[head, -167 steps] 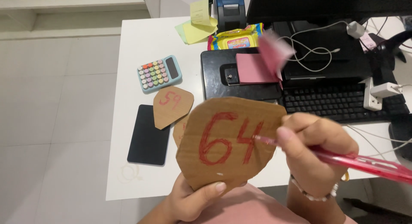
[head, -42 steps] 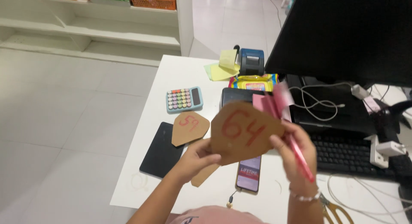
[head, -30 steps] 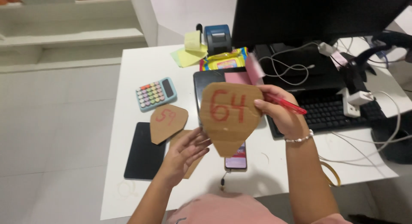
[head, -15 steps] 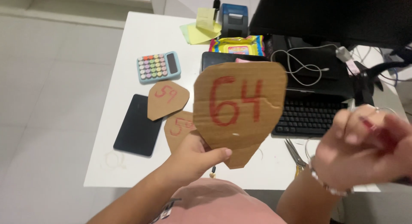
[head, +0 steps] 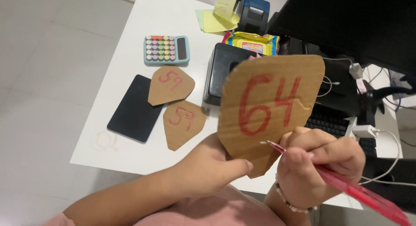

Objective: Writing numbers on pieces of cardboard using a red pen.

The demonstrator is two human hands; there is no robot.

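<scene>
While left hand [head: 208,165] pinches cardboard cutout [head: 271,109] bottom edge, right hand [head: 320,165] grips red pen [head: 346,189], tip at lower rim.

Brown cardboard tag [head: 271,109] with red marks held up; two smaller tags [head: 170,84] on the white desk [head: 130,44]

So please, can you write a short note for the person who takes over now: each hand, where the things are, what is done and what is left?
Left hand: holds the big cardboard piece by its lower edge, above the table.
Right hand: grips the red pen, tip at the piece's lower edge.
Done: red number drawn on it; two smaller cardboard pieces, also numbered, lie beside the dark tablet.
Left: nothing unmarked shows.
</scene>
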